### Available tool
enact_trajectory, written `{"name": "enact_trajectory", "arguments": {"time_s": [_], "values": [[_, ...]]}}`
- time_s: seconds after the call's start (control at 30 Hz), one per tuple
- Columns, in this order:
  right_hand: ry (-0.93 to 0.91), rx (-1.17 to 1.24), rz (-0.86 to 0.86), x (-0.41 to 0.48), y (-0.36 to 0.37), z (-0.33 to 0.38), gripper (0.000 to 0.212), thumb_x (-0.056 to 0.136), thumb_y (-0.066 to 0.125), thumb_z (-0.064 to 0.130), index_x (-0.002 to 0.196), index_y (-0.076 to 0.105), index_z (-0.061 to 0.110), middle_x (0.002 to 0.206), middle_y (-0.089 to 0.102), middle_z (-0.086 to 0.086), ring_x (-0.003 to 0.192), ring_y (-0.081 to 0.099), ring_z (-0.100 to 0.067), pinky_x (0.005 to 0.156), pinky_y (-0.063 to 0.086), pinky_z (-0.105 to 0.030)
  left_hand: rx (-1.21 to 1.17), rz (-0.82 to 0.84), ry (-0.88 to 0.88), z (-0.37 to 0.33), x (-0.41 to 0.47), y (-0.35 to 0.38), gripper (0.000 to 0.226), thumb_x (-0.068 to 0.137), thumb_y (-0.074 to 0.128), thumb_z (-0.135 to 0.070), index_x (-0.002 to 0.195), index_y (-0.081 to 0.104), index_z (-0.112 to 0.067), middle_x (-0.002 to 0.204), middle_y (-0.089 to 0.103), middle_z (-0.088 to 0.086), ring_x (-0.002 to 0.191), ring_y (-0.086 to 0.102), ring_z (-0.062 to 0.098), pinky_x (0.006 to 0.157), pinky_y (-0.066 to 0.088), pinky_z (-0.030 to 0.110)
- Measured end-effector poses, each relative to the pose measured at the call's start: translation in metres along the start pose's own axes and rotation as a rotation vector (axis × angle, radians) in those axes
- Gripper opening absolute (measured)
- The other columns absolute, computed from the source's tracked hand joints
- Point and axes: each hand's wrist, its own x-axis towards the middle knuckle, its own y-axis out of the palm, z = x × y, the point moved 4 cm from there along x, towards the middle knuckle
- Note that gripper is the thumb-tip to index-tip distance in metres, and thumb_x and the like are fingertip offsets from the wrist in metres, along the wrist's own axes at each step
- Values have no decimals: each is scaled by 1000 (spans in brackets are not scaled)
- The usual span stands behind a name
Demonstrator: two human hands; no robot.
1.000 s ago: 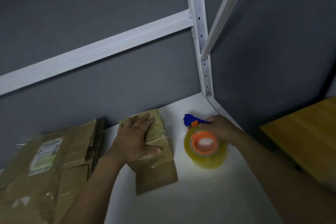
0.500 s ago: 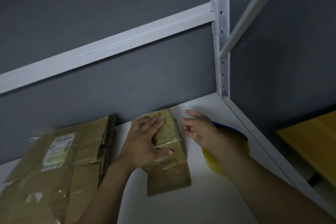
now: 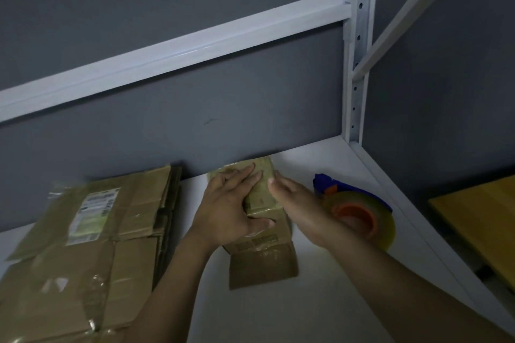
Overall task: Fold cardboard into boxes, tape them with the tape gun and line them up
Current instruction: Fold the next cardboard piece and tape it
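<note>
A small cardboard box (image 3: 263, 267) with tape across its top stands on the white shelf (image 3: 320, 309), near the grey back wall. My left hand (image 3: 234, 209) lies flat on the box's top, fingers straight, thumb along its front edge. My right hand (image 3: 295, 203) is against the box's right side with its fingers extended. To its right, the blue tape gun (image 3: 359, 214) with an orange core and a clear tape roll lies on the shelf, untouched.
A stack of flattened cardboard (image 3: 83, 245) with a shipping label lies at the left. A white upright post (image 3: 358, 64) and a diagonal brace stand at the shelf's back right corner. A wooden surface (image 3: 479, 225) sits beyond the shelf's right edge.
My right hand let go of the tape gun, which now lies on the shelf, and moved left to the box's side. My left hand stayed on the box top.
</note>
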Motion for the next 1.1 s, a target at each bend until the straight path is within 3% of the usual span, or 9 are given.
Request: {"name": "enact_trajectory", "arguments": {"time_s": [0.1,0.2,0.3,0.43,0.6,0.7,0.83,0.97,1.1], "values": [[76,12,113,-6,6,-15,59,95,31,60,149,23,36,134,46,16,113,45,-1,83,40,-15,31,-4,2,-1,0,0,111,54,39,-87,151,25,-34,157,16,-18,140,16,12,117,14,32],[119,-10,179,-11,0,-13,40,95,37,57,127,50,38,113,58,19,94,54,4,73,42,-15,8,22,22,-5,-1,-2,114,53,37,-89,151,27,-31,156,15,-19,140,15,12,117,10,26],[14,-255,26,-3,-8,-6,40,95,45,51,97,69,18,91,71,0,78,65,-9,69,51,-27,-262,51,-48,8,0,-14,118,52,38,-96,148,36,-27,150,23,-22,140,16,7,113,6,20],[-103,-497,-134,0,-13,2,47,91,51,52,65,63,15,54,58,5,53,58,-11,53,41,-25,-275,-6,-261,42,-5,-17,68,92,40,-65,149,34,-28,160,13,-9,147,4,14,114,2,28],[-150,-486,-313,9,-15,23,35,91,59,35,88,69,1,73,70,-9,63,66,-16,62,56,-30,-439,-161,-374,56,-14,-9,47,96,49,-48,139,51,-29,150,38,-1,140,32,20,118,18,29],[-215,-546,-362,14,-11,30,37,88,63,37,110,65,8,108,67,-6,95,63,-22,78,52,-32,-401,-156,-344,54,-29,-12,68,84,43,-68,141,47,-32,151,37,-4,141,29,13,116,14,23],[-201,-575,-173,31,-2,21,56,89,60,42,140,46,22,146,41,0,131,41,-19,106,39,-36,-317,-131,-207,37,-42,-7,102,55,40,-89,142,43,-36,152,16,-20,141,14,1,114,10,23],[-252,-557,-55,35,-13,25,51,93,57,39,141,46,24,147,42,3,134,40,-16,104,33,-26,-270,-294,-318,28,-42,-4,80,65,46,-77,128,62,-31,148,42,3,119,50,32,102,37,31],[-181,-677,-215,19,-62,7,50,95,53,40,141,45,22,141,50,1,125,50,-20,104,40,-33,-226,-334,-366,21,-38,4,64,75,57,-64,128,62,-28,146,43,8,119,48,35,98,45,43]]}}
